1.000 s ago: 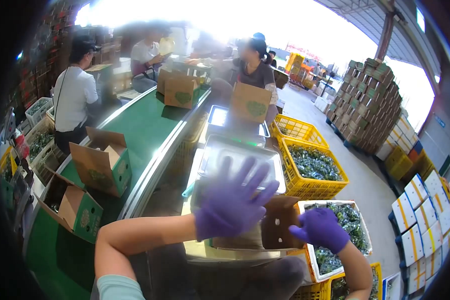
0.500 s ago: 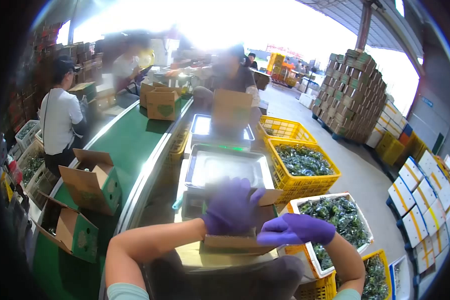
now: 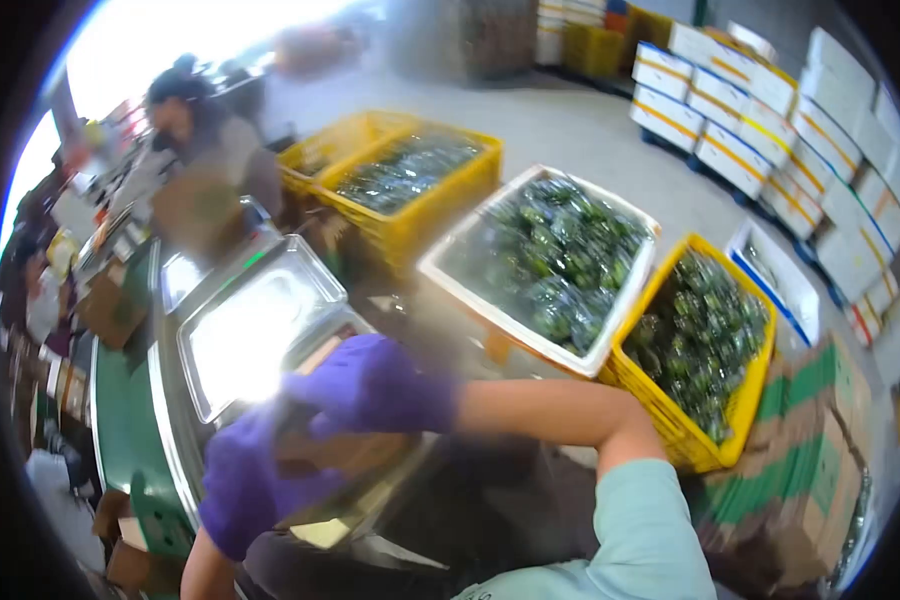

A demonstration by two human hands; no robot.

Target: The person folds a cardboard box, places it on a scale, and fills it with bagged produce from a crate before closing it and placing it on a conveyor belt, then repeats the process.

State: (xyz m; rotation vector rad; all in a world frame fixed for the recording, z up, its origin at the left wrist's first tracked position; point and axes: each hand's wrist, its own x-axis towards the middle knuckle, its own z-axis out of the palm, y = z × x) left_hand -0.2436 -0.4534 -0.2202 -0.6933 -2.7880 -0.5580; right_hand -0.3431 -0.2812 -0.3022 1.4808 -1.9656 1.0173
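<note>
Both of my hands wear purple gloves and are at a brown cardboard box [image 3: 355, 452] low in the centre-left. My left hand [image 3: 255, 480] is at the box's left side, its fingers blurred and partly hidden. My right hand [image 3: 370, 388] lies over the box's far edge, and its fingertips are smeared by motion, so its grip cannot be made out. Just beyond the box is a shiny metal tray [image 3: 260, 325]. A white foam crate [image 3: 428, 268] of green, plastic-wrapped produce [image 3: 560, 250] stands right of my hands.
Yellow crates [image 3: 415, 228] of wrapped produce stand beyond, another yellow crate [image 3: 740, 410] at right. A green conveyor [image 3: 130, 420] runs along the left. A person [image 3: 215, 140] sits across. Flattened cartons [image 3: 800, 470] lie at lower right; white boxes [image 3: 740, 110] are stacked behind.
The view has swung to the right and down, bringing the foam crate and flattened cartons further into view. My hands have moved closer together at the box.
</note>
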